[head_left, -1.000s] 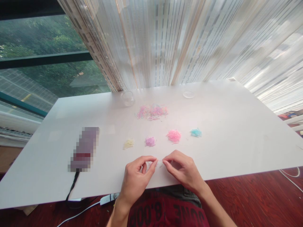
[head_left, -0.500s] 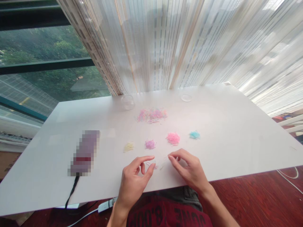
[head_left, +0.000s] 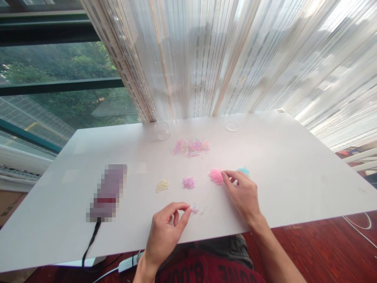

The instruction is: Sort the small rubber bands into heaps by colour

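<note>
Left hand: bare left hand (head_left: pixel 165 228), lower centre of frame, over the front part of the desk; thumb and index tips brought nearly together, other fingers curled; cannot tell if a strand sits between them.
Right hand: bare right hand (head_left: pixel 243 193), right of lower centre; thumb and index tips close together at right edge of the pink pile; cannot tell if they pinch anything.
Pink pile: small heap of short, thin bright-pink strands (head_left: pixel 215 176), just right of frame centre, next to right fingertips.
Blue pile: small heap of thin turquoise strands (head_left: pixel 244 170), right of the pink one, partly behind right hand.
Purple pile: small heap of thin lilac strands (head_left: pixel 189 182), centre, left of pink.
Yellow pile: small heap of thin pale-yellow strands (head_left: pixel 162 185), left of purple.
Mixed pile: wide, loose heap of multicoloured pastel strands (head_left: pixel 191 147), centre, above the single-colour row.
Loose bits: few pale and lilac strands (head_left: pixel 194 210), lower centre, just beside left fingertips.
Clear pieces: round transparent plastic cup (head_left: pixel 162 132), upper left of mixed pile; round flat transparent disc (head_left: pixel 232 126), upper right of it.
Desk: smooth white rectangular desk (head_left: pixel 294 169), across mid-frame.
Left side: pixelated mauve oblong object (head_left: pixel 109 188) with black cable (head_left: pixel 90 240).
Background: sheer striped white curtain (head_left: pixel 200 59), top.
</note>
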### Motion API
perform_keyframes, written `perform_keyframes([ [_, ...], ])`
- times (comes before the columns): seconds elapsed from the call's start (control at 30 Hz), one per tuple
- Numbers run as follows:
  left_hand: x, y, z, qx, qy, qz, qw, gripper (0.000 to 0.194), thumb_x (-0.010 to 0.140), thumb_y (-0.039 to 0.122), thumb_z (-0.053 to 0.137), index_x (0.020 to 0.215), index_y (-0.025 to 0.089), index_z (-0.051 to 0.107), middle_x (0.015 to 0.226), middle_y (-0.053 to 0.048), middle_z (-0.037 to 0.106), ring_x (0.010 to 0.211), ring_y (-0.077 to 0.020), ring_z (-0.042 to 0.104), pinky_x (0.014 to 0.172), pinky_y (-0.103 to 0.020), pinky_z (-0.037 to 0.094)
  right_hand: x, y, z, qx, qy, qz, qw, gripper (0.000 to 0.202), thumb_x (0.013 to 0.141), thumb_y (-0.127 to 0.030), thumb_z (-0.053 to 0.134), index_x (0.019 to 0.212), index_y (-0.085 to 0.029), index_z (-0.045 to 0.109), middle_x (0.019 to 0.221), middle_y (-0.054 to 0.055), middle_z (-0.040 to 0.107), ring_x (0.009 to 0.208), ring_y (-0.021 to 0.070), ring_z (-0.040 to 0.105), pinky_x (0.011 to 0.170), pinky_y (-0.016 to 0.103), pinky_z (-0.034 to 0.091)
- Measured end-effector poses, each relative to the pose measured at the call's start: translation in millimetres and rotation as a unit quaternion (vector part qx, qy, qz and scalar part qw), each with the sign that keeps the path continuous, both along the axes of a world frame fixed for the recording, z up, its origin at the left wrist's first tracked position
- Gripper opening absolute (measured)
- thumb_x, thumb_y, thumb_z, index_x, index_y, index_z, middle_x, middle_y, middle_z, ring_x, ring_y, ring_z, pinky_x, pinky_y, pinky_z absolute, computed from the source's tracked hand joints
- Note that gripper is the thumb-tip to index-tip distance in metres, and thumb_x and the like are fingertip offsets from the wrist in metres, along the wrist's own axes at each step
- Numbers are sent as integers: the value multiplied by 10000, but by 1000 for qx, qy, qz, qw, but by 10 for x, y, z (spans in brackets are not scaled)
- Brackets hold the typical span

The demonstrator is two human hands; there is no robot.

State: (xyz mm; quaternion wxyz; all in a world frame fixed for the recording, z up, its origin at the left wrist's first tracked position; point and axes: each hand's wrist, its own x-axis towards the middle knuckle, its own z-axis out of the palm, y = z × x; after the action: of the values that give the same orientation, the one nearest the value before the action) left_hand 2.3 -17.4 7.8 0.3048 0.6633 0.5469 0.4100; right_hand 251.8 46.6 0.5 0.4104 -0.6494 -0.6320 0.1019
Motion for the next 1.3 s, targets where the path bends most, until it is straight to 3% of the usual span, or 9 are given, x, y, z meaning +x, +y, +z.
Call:
perform_keyframes([
  [0.27,-23,2,2,3,10,-9,1000,102,956,271,713,923,223,797,775,12,782,543,-104,597,585,-201,538,31,50,-23,8,-20,0,1000,388,1042,-472,550,981,-188,807,829,56,760,686,203,653,701,350,526],
  [0.5,-67,24,12,25,51,-12,998,125,987,264,674,944,218,782,771,3,769,559,-121,611,599,-227,544,38,-193,47,48,-6,4,999,236,1042,-333,599,930,-205,762,776,25,711,663,178,636,629,310,496],
  [0.67,-64,84,16,87,132,-49,986,134,1010,236,635,1045,231,764,917,-32,774,734,-174,678,712,-287,574,-123,-430,27,56,34,125,990,119,1040,-203,607,1035,-220,726,849,31,717,736,182,660,659,300,535],
  [0.77,-43,84,4,94,174,-71,978,144,1008,247,642,1083,237,764,978,-52,752,885,-218,719,803,-331,592,-210,-504,-19,31,33,222,974,152,1044,-157,586,1102,-220,711,934,56,722,850,206,678,757,329,575],
  [0.83,-29,72,-11,90,196,-74,974,141,1013,257,643,1075,244,769,982,-54,731,880,-222,714,805,-345,590,-246,-526,-47,13,19,264,964,165,1042,-148,583,1124,-215,710,944,65,713,871,219,663,766,350,577],
  [1.03,0,52,-15,80,202,-71,973,201,1058,268,581,1017,237,775,956,-53,709,834,-203,691,792,-339,580,-298,-548,-74,-9,-18,292,956,133,1012,-195,668,1133,-208,723,947,74,699,875,237,625,773,392,569],
  [1.3,44,58,11,49,122,-84,988,153,1042,238,614,1046,228,768,976,-51,725,853,-188,705,797,-295,596,-309,-537,-81,-8,0,288,958,153,1023,-176,646,1148,-222,722,947,70,703,877,236,634,766,387,576],
])
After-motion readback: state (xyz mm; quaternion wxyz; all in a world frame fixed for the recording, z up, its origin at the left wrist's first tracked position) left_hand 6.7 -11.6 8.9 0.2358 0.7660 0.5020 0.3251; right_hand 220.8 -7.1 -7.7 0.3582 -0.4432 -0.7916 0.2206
